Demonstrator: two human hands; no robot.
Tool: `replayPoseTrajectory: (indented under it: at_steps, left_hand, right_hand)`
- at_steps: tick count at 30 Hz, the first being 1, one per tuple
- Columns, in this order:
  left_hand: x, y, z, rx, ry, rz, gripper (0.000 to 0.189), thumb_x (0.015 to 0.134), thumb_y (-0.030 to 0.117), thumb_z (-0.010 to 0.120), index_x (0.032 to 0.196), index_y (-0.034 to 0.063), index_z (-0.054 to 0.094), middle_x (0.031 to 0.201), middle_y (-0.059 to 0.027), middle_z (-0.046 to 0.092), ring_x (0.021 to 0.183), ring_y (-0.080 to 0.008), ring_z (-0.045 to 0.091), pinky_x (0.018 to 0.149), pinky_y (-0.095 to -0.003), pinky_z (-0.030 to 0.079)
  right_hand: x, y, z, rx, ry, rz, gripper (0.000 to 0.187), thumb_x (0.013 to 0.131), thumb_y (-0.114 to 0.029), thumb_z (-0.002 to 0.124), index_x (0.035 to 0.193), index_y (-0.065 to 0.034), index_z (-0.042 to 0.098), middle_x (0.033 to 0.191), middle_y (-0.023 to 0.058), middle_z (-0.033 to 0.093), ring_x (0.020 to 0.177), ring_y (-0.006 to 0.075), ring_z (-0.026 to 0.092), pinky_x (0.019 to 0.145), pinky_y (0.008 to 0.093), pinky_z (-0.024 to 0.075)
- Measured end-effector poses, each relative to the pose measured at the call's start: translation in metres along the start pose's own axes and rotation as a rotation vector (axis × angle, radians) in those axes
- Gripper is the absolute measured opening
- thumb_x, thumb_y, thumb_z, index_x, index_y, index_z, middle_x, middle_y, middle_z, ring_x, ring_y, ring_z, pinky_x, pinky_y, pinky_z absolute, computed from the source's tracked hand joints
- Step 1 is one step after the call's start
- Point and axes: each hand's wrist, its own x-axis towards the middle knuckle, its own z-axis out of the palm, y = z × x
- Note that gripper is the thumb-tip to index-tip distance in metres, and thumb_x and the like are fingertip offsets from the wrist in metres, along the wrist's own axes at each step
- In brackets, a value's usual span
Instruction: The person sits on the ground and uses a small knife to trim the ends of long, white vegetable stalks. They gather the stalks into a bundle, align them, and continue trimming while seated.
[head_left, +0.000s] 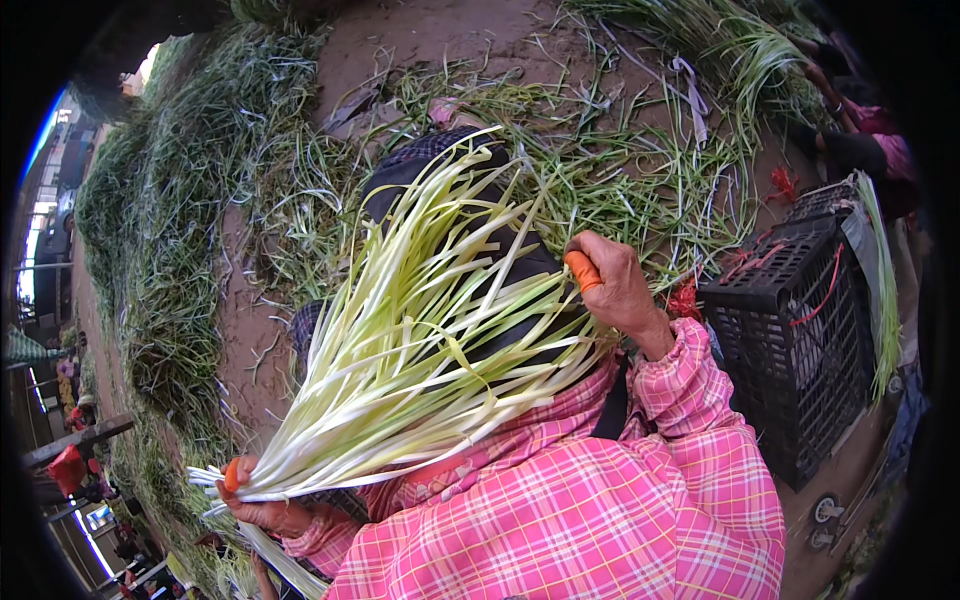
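My left hand (262, 499) grips a bunch of long pale garlic chives or similar leafy stalks (405, 322) near its white stem ends. An orange cover sits on one of its digits. From there the yellow-green leaves fan up and to the right across my lap, over dark trousers (517, 255). My right hand (615, 281), with another orange finger cover (583, 271), is curled at the leaf tips on the right side of the fan. Whether a leaf is pinched inside those fingers is hidden.
Heaped green stalks (172, 225) line the left side. Loose leaf scraps (622, 187) litter the muddy ground (450, 34). A black plastic crate (787, 337) stands at my right, near red strings (682, 300). Another person's arm (829, 90) reaches to stalks at upper right.
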Motion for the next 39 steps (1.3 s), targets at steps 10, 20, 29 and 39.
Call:
replayPoseTrajectory:
  at_steps: [10,20,29,39]
  left_hand:
    - [0.001,0.001,0.002,-0.106,-0.045,-0.057,0.020,0.070,0.002,0.059,0.078,0.0104,0.043,0.070,0.0010,0.045,0.070,-0.0154,0.042,0.075,-0.0326,0.035]
    - [0.003,0.006,-0.010,0.043,-0.049,0.016,0.018,0.079,0.013,0.062,0.090,0.0026,0.052,0.069,0.0006,0.045,0.066,-0.0140,0.042,0.070,-0.0287,0.036]
    - [0.003,0.014,-0.013,-0.033,-0.064,-0.027,0.017,0.079,0.014,0.062,0.088,0.0040,0.051,0.070,0.0000,0.045,0.067,-0.0141,0.040,0.071,-0.0299,0.035]
    - [-0.001,0.012,-0.002,-0.011,-0.044,0.006,0.017,0.078,0.012,0.063,0.083,0.0077,0.048,0.069,-0.0003,0.046,0.066,-0.0147,0.042,0.069,-0.0300,0.036]
  right_hand:
    - [-0.013,-0.008,-0.031,0.096,0.065,0.169,0.023,0.080,0.001,0.061,0.102,-0.0023,0.061,0.097,0.0104,0.061,0.064,0.0176,0.059,0.056,0.0297,0.0465]
    - [-0.007,-0.018,0.006,-0.138,-0.091,-0.150,0.004,0.079,-0.005,0.056,0.080,-0.0033,0.053,0.072,0.0141,0.055,0.065,0.0345,0.057,0.055,0.0402,0.0458]
    - [-0.006,0.001,-0.030,-0.038,0.316,0.108,0.011,0.083,-0.004,0.058,0.095,-0.0023,0.059,0.082,0.0134,0.062,0.073,0.0316,0.062,0.062,0.0338,0.0486]
    - [0.000,-0.029,-0.007,-0.140,-0.196,-0.173,0.012,0.077,-0.008,0.063,0.087,-0.0028,0.061,0.075,0.0099,0.056,0.067,0.0303,0.058,0.055,0.0368,0.0468]
